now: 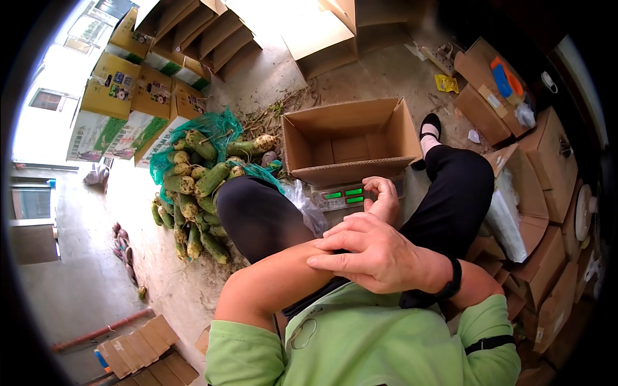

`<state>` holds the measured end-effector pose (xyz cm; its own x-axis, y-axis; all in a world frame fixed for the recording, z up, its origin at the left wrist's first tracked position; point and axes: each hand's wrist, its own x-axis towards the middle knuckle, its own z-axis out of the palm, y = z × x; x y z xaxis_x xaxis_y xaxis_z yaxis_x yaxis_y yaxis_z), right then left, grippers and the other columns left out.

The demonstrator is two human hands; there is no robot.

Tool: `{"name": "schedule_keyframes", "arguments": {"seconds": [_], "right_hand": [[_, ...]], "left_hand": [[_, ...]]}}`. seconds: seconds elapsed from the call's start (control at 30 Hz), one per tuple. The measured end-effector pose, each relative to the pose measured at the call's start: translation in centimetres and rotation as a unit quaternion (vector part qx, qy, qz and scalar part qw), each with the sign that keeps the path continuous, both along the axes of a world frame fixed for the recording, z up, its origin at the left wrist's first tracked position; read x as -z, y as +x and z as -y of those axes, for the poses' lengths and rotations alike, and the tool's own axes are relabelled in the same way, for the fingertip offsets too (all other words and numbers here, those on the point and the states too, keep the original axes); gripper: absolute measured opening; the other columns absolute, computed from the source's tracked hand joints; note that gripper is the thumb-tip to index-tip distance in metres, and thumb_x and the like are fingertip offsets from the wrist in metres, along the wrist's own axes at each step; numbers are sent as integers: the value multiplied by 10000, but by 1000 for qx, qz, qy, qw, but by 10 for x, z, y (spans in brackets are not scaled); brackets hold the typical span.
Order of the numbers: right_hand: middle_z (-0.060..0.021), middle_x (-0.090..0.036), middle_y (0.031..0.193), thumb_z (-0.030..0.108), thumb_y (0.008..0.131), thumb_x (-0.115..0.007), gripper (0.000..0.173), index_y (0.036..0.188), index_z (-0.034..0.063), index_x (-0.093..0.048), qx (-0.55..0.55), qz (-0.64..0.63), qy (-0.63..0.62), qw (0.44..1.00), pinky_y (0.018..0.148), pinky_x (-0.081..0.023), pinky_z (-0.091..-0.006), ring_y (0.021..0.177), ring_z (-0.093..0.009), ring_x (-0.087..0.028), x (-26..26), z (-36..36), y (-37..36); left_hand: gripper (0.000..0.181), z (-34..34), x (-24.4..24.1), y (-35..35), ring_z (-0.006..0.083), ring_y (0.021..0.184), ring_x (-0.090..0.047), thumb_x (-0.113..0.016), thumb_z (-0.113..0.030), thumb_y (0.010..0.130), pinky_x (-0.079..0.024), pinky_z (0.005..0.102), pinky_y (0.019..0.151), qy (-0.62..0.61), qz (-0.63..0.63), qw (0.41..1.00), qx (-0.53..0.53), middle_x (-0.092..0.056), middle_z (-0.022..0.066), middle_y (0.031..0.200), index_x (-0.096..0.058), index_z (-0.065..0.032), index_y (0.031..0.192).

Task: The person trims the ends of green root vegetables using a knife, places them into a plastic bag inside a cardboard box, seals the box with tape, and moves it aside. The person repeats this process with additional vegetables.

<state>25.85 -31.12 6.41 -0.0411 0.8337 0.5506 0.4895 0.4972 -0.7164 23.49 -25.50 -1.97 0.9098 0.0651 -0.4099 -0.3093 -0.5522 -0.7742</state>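
My left hand hangs loosely bent above the digital scale, with nothing visible in it. Across my left forearm rests my right hand; its fingers are a little apart, and a black band is on that wrist. The two arms cross in front of my green shirt. Between my knees sits the scale, its green displays lit. An open cardboard box with bare inside walls stands on or just behind it; the contact is hidden. A clear plastic bag lies beside the scale.
Green radishes are heaped at left, partly in teal netting. Printed cartons stand behind them, with open boxes farther back. At right are cardboard boxes, plastic sheets and an orange-and-blue tape dispenser.
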Motion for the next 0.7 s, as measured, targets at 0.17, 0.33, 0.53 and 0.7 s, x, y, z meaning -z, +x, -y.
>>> {"name": "schedule_keyframes", "arguments": {"seconds": [0.17, 0.33, 0.53, 0.7], "right_hand": [[-72, -638, 1074, 77, 752, -671, 334, 1085, 102, -675, 3, 14, -20, 1000, 821, -455, -390, 924, -265, -596, -6, 4, -1], [-73, -644, 1068, 87, 751, -669, 298, 1048, 105, -688, 9, 42, -11, 999, 818, -456, -386, 910, -257, -605, -10, 6, -1], [-71, -646, 1058, 94, 726, -698, 315, 1040, 91, -674, 16, 18, -27, 999, 828, -450, -377, 913, -245, -606, -5, 6, 0], [-60, -638, 1002, 101, 716, -703, 353, 1064, 78, -648, 21, -10, -47, 999, 810, -449, -377, 899, -242, -592, -3, 0, -8]], "left_hand": [[237, 4, 0, 2, 370, 780, -568, -575, -2, 677, -414, 446, 599, -1, 30, 1000, 7, -578, 216, 848, -632, 37, 904], [256, 8, -17, 1, 319, 836, -598, -633, -143, 753, -428, 407, 627, -13, 13, 1000, 4, -614, 179, 900, -626, 19, 952], [232, 12, -15, 3, 335, 820, -577, -572, -133, 782, -421, 437, 651, -56, 24, 998, 7, -605, 194, 891, -635, 19, 946], [330, 7, -8, -6, 356, 824, -542, -420, -217, 884, -404, 481, 697, -68, 40, 997, -6, -587, 204, 895, -653, 10, 937]]}}
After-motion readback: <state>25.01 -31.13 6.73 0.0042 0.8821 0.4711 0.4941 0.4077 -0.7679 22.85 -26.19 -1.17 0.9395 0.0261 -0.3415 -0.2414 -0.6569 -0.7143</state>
